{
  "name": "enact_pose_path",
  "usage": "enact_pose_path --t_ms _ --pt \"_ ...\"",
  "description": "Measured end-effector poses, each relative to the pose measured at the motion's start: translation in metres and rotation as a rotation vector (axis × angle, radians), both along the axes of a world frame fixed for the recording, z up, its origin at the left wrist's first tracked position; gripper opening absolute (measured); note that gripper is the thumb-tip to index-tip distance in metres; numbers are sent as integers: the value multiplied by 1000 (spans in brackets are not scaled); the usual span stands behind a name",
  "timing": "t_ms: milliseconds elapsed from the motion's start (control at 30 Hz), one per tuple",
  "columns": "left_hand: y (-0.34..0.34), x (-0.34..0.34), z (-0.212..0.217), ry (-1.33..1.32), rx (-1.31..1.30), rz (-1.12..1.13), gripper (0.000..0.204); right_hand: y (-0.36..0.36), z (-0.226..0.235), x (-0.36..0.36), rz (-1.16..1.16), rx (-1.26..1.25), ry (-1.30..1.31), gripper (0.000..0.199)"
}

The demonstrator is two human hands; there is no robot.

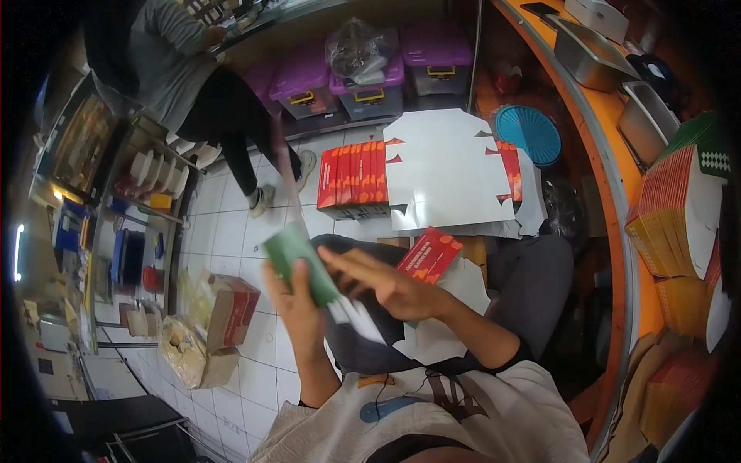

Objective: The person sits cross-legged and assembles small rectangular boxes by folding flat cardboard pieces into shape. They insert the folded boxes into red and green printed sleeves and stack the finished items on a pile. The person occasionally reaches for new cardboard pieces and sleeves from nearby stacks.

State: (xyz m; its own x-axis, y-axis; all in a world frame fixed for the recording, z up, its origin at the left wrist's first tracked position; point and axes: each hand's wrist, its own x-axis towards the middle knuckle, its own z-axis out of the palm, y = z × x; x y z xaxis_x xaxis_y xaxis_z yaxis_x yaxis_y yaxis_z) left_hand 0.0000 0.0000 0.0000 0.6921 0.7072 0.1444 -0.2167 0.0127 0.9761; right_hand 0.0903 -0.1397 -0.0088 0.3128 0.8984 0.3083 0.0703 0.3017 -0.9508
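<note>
Both hands, left hand point(297, 297) and right hand point(390, 285), gripping green card point(297, 258); flat box blanks point(444, 166) beyond.

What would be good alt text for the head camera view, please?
A seated person's left hand holds a green card while the right hand reaches across to it, above a flat red and white carton on the lap. Ahead on the tiled floor lie stacked flat cartons; another person stands nearby.

Wearer: bare forearms, pale printed T-shirt, dark grey trousers.
Left hand point(297, 297) and right hand point(397, 289) ungloved, no rings or watch seen. Below the hands, short-sleeved shirt point(432, 417) shows orange, blue and dark print; thin black cord crosses chest.
</note>
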Motion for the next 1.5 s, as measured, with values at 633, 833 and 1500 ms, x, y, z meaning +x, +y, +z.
enact_pose_path --t_ms 633,833,1500 --pt "25 14 3 -321 -483 -204 25 -10 13 7 -611 95 -803 42" --pt "15 36 -8 -319 -407 -125 27 -16 24 27 -532 3 -859 47" --pt "-23 67 11 -195 -264 -159 20 -28 18 55 -803 216 -1108 37"
